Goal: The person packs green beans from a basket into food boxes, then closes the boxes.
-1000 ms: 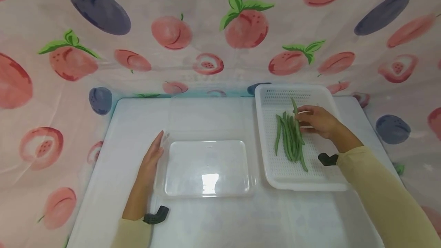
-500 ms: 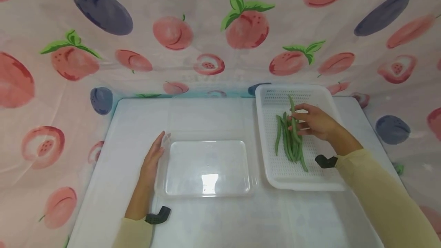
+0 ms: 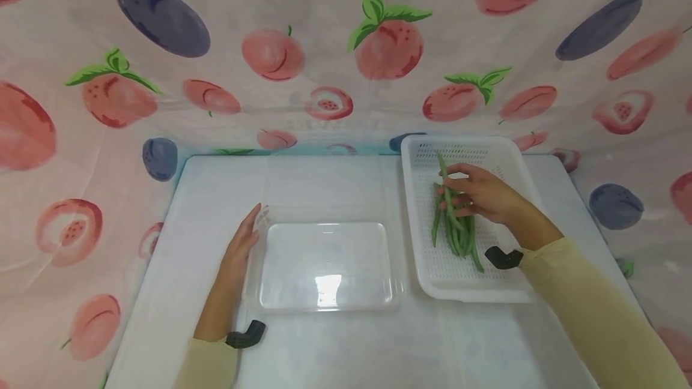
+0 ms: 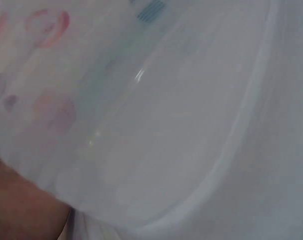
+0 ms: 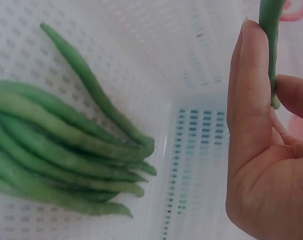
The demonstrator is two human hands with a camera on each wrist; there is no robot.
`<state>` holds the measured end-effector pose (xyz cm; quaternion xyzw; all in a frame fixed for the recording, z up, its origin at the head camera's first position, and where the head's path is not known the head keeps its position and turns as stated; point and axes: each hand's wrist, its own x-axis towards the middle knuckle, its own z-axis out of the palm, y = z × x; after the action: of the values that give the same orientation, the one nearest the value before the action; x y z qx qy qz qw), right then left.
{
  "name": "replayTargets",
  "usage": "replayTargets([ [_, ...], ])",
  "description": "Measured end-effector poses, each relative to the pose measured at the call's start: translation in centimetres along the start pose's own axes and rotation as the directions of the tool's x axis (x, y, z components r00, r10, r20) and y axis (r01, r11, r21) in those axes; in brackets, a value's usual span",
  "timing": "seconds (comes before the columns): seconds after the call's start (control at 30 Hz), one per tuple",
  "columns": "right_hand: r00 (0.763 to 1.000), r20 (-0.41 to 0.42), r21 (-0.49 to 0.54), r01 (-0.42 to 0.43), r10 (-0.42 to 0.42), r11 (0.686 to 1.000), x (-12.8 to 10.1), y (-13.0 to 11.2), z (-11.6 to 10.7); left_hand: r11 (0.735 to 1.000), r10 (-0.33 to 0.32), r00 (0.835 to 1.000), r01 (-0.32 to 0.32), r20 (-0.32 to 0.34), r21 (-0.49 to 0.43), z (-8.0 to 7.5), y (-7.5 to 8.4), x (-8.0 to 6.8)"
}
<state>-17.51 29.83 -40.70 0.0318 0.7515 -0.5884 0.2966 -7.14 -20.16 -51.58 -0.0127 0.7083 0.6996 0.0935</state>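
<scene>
My right hand (image 3: 483, 194) is over the white perforated basket (image 3: 505, 281) and pinches one green bean (image 5: 272, 22) between fingers and thumb. The bean is raised above the others in the right wrist view. Several more green beans (image 5: 66, 140) lie in a loose bundle on the basket floor, partly hidden by my right hand in the head view. My left hand (image 3: 238, 248) touches the left side of a clear plastic container (image 3: 324, 263) with its fingers straight. Nothing lies in the container. The left wrist view shows the container's see-through wall (image 4: 156, 125) up close.
Both vessels stand side by side on a white table (image 3: 346, 353), the container left of the basket. A cloth printed with peaches and plums (image 3: 324, 35) hangs behind the table and along both sides.
My right hand has shifted left over the basket, and the pinched green bean has come away from the bundle with it. My left hand stays at the container.
</scene>
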Motion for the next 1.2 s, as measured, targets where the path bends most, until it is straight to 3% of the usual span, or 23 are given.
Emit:
replayTargets([
  [0.13,1.000,-0.005,-0.005,-0.001,0.001,1.000,0.0,-0.5,0.8,0.999,0.029,1.000,-0.029,0.000,0.019,-0.1,0.1,0.4],
  [0.4,1.000,0.020,0.003,0.017,-0.017,1.000,0.1,-1.3,2.3,0.999,-0.035,0.999,0.036,-0.037,0.019,-0.1,-0.1,0.1],
  [0.9,0.993,0.109,0.054,0.032,-0.038,0.998,0.0,-3.5,5.9,1.000,-0.021,0.999,0.022,-0.045,0.020,0.1,-0.8,0.4],
  [1.2,0.982,0.182,-0.006,0.043,-0.042,0.999,1.0,-4.6,8.8,1.000,-0.013,0.999,0.014,-0.034,0.028,0.1,-0.7,0.3],
])
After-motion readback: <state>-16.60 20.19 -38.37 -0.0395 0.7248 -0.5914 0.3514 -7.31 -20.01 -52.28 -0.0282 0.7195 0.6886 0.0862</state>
